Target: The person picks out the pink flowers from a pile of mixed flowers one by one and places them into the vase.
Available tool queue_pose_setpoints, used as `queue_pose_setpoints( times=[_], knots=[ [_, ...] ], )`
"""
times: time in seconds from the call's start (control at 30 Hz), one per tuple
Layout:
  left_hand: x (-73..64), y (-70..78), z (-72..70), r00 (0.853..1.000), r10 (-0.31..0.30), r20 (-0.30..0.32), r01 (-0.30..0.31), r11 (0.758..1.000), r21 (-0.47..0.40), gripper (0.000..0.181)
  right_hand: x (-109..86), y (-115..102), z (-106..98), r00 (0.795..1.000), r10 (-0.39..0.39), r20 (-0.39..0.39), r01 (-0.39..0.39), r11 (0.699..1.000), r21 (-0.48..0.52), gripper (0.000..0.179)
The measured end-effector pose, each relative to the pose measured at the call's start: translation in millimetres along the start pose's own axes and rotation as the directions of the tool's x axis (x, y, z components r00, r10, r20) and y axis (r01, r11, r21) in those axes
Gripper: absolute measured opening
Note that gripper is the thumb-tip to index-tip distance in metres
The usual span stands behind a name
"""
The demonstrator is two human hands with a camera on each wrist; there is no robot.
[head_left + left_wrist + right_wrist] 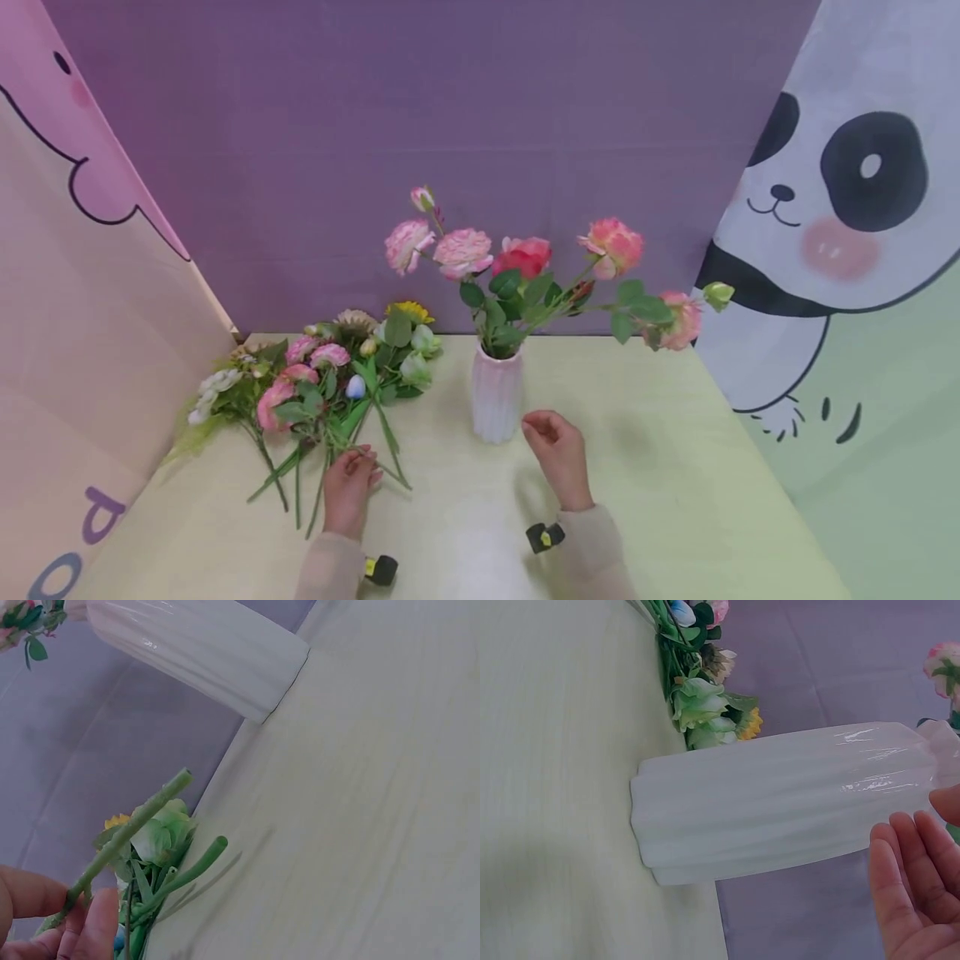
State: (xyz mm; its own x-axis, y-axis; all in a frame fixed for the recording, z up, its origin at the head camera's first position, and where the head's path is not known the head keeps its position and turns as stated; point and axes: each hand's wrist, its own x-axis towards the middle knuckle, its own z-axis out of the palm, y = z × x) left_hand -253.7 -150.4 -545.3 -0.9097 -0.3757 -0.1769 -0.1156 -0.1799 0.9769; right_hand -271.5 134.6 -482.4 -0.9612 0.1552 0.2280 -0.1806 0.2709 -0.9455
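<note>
My left hand (349, 492) pinches a green flower stem (127, 832) between thumb and fingers, at the front of a pile of artificial flowers. The cut end of that stem points toward the vase; its bloom merges with the pile. A ribbed pink-and-white vase (497, 400) stands upright, holding pink and red flowers (522, 257) that fan out to both sides. Just right of the vase's lower part is my right hand (558, 458), its fingers loosely bent and holding nothing. In the right wrist view its fingertips overlap the vase's edge.
On the left of the table (675, 500) lie several flowers, among them pink blooms (330, 356), a yellow flower (410, 312), white blossoms (216, 392) and a blue tulip bud (356, 387). A purple wall (450, 100) rises behind, with a panda-printed panel (862, 292) at the right.
</note>
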Motion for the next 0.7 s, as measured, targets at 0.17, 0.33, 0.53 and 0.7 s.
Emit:
queue_pose_setpoints(
  times=[0.17, 0.33, 0.53, 0.7],
  knots=[
    [-2.4, 0.8, 0.9, 0.998, 0.062, -0.005, -0.061, 0.997, 0.048, 0.029, -3.0, 3.7, 1.9, 1.000, -0.006, 0.025, 0.006, 1.000, -0.003, 0.012],
    [-3.9, 3.0, -0.2, 0.994, 0.112, -0.009, -0.110, 0.986, 0.128, 0.029, -8.2, -6.3, 2.7, 0.999, 0.000, 0.054, 0.000, 1.000, 0.003, 0.012],
    [-5.1, 3.3, 0.7, 0.978, 0.210, -0.021, -0.202, 0.960, 0.195, 0.024, -19.6, -32.3, 3.7, 0.996, 0.014, 0.091, -0.015, 1.000, 0.011, 0.017],
    [-9.2, 5.9, 4.5, 0.950, 0.312, -0.019, -0.300, 0.928, 0.221, 0.019, -23.0, -30.8, 7.9, 0.994, 0.001, 0.108, -0.004, 0.999, 0.035, 0.019]
  ],
)
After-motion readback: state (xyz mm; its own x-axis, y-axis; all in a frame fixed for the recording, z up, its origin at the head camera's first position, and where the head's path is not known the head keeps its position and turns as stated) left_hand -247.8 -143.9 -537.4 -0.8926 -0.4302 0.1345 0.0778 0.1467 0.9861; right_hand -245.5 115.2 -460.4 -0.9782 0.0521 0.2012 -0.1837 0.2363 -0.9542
